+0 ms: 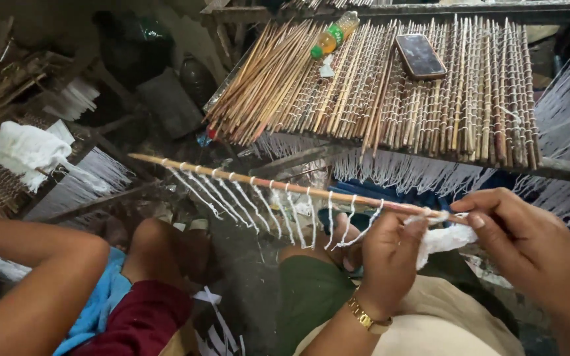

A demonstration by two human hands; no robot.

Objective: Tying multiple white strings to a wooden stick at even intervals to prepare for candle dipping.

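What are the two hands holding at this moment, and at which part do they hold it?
Both hands hold one thin stick with white threads tied along it, at its near end: the left hand grips it from below, with white thread bunched there, and the right hand pinches the tip.

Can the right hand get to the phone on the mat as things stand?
Probably yes. The right hand pinches the end of the stick, and the phone lies exposed on top of the stick mat ahead, nothing covering it. It would need to release the stick first.
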